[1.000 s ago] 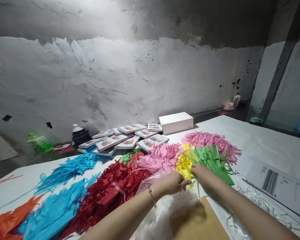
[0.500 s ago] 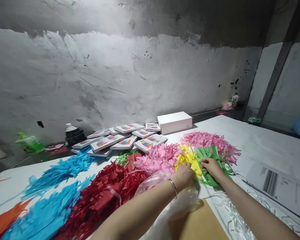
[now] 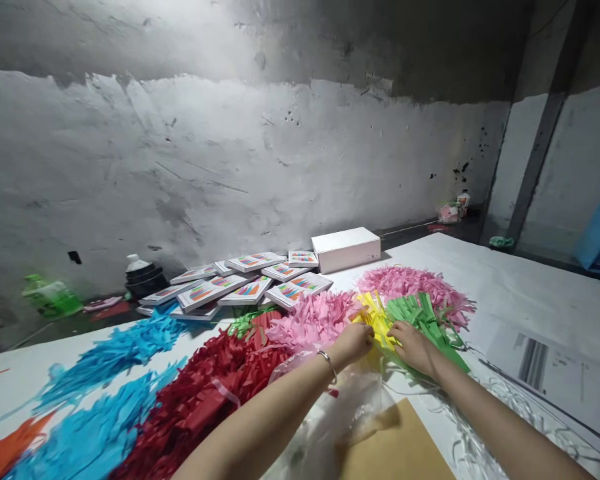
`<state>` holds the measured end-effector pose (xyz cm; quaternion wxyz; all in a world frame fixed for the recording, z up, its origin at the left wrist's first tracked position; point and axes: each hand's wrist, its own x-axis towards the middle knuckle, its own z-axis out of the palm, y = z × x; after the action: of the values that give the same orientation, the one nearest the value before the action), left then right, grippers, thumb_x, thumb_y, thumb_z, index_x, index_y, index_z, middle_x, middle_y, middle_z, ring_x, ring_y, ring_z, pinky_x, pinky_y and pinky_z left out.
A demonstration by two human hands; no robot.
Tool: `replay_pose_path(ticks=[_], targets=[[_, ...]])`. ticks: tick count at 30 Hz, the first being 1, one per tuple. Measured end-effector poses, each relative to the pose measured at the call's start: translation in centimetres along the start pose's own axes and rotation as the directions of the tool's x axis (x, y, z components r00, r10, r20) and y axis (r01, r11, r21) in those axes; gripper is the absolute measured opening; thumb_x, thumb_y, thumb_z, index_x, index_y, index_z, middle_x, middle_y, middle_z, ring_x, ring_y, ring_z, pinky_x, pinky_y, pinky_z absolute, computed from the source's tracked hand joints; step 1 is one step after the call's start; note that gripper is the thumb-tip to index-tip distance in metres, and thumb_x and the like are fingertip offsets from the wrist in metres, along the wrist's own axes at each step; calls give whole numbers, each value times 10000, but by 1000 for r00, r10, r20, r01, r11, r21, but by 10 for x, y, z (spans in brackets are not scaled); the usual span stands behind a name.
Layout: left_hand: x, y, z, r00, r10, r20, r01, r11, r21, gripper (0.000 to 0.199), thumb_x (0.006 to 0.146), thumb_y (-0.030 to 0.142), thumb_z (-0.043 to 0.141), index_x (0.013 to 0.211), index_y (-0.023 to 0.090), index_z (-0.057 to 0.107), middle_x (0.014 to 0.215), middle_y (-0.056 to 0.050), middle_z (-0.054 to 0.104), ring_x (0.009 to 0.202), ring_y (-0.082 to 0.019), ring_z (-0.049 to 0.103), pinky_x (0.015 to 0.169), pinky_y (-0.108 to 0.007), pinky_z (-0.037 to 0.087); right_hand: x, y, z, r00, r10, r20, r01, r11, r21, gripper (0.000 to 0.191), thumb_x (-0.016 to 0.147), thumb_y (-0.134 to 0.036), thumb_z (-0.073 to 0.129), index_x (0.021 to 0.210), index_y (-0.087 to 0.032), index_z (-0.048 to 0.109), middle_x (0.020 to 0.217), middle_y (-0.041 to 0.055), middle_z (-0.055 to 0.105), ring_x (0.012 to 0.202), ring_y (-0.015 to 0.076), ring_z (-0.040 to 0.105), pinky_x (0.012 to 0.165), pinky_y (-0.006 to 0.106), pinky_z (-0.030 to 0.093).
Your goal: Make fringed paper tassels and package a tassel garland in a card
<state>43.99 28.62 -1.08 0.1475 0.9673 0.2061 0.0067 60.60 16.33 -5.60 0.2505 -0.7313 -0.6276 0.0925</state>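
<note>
Yellow fringed tissue paper [image 3: 377, 315] lies between my two hands at the middle right of the table. My left hand [image 3: 356, 341], with a silver bangle on its wrist, is closed on the near left edge of the yellow fringe. From the other side, the bent fingers of my right hand [image 3: 411, 343] pinch the yellow paper; the fingertips are partly hidden. Green fringed paper [image 3: 423, 317] lies just behind and under my right hand. Pink fringed paper [image 3: 317, 317] is left of the yellow, and a second pink bundle [image 3: 415, 283] sits behind it.
Dark red fringe [image 3: 195, 393], blue fringe [image 3: 95, 417] and orange paper [image 3: 13, 443] spread to the left. Flat printed boxes [image 3: 250, 290] and a white box [image 3: 347, 250] stand along the back. Clear plastic [image 3: 330, 420], brown cardboard [image 3: 397, 447] and white strings [image 3: 473, 433] lie in front.
My left hand has shifted slightly left. My right hand has moved left from the green fringe onto the yellow one. The camera view has turned a little.
</note>
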Motion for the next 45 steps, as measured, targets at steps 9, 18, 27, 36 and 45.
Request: replay_pose_path(ticks=[9, 18, 27, 36, 45], targets=[[-1, -29, -19, 980, -130, -150, 57, 907, -418, 328, 971, 343, 626, 1241, 158, 608, 1235, -91, 638, 1032, -242, 661, 862, -433, 581, 7, -19, -11, 993, -45, -107, 28, 987, -156, 332, 958, -386, 642, 1213, -176, 620, 1281, 84, 611, 1144, 242, 608, 975, 486, 506], [-21, -23, -62, 941, -61, -332, -87, 907, -412, 494, 907, 202, 622, 1392, 207, 527, 1475, -137, 482, 1328, -297, 485, 1070, -485, 448, 7, -27, -30, 893, -78, -443, -30, 972, -231, 244, 964, -337, 633, 1155, -185, 646, 1288, 77, 608, 1196, 247, 574, 1028, 506, 460], [-10, -4, -70, 919, -4, -393, -109, 958, -266, 274, 974, 334, 620, 1188, 164, 632, 1208, -87, 651, 1032, -229, 657, 891, -441, 565, 12, -30, -16, 806, -120, -579, 52, 990, -132, 343, 964, -374, 619, 1242, -177, 587, 1280, 90, 601, 1163, 245, 592, 984, 474, 495], [-52, -25, -183, 683, -86, -725, -117, 967, -225, 253, 940, 292, 530, 945, 124, 718, 801, -27, 706, 745, -164, 619, 668, -235, 466, -21, -20, 4, 852, -103, -514, 28, 988, -151, 208, 918, -306, 583, 1063, -179, 661, 1241, 111, 643, 1152, 267, 607, 968, 481, 483], [-199, -17, -227, 843, 35, -536, -30, 999, 19, 217, 823, 326, 597, 687, 191, 699, 566, 20, 580, 537, -124, 476, 564, -212, 320, -57, -90, -30, 838, -273, -472, 224, 962, -158, 236, 952, -298, 483, 1067, -219, 674, 1153, 111, 691, 1061, 283, 658, 908, 463, 516]])
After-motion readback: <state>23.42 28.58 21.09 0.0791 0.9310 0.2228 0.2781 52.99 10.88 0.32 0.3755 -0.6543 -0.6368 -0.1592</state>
